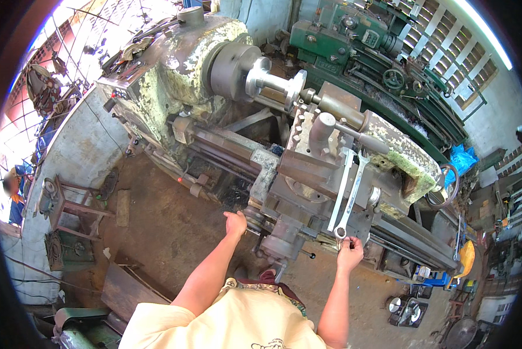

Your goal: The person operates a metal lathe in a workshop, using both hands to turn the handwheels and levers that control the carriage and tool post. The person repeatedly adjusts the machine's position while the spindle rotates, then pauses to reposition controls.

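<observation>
My left hand (236, 224) is at the near side of the lathe carriage, its fingers curled in by the apron; what they close on is hidden. Pinched fingers of my right hand (350, 255) are just below the ring end of a combination wrench (352, 198); whether they touch it or a small part under it cannot be made out. Beside that wrench lies a long flat steel tool (340, 192), both resting on the carriage (301, 189). A shiny spool-shaped metal workpiece (275, 83) with two flanges sits between the chuck (232, 70) and the tailstock (397, 139).
Behind stands a green lathe (342, 49). The tool post (322, 131) and its handle rise from the carriage. A handwheel (445, 186) is at the tailstock's right end. On the left floor is a wooden stool (78, 206); metal pans (411, 313) lie at lower right.
</observation>
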### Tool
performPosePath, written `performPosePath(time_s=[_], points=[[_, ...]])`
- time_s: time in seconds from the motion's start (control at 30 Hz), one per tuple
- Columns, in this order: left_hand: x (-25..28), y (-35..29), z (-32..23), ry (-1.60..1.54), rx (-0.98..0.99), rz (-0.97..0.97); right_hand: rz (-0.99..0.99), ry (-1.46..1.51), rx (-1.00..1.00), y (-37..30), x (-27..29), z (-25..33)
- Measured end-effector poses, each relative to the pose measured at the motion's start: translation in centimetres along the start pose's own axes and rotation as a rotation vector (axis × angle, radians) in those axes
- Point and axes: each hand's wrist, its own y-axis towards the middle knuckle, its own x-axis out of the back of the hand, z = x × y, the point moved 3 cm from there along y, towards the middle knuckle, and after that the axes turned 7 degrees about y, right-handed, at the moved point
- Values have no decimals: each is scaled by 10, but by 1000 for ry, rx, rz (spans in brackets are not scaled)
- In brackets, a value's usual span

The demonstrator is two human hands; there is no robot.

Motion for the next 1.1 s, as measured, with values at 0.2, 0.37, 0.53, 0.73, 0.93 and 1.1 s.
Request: performPosePath(time_s=[0.2,0.37,0.53,0.73,0.93,1.1], points=[[-11,14,10,-3,2,14,10,31,11,0,0,0],[-8,13,10,-22,-12,29,30,32,-47,2,0,-7],[-11,19,13,-24,-16,43,33,26,-35,2,0,-9],[-9,19,13,-31,-21,27,25,17,-26,1,1,-5],[-8,18,12,-77,-21,9,-1,7,-3,0,1,-2],[-16,30,21,-135,4,65,0,7,-6,0,1,1]])
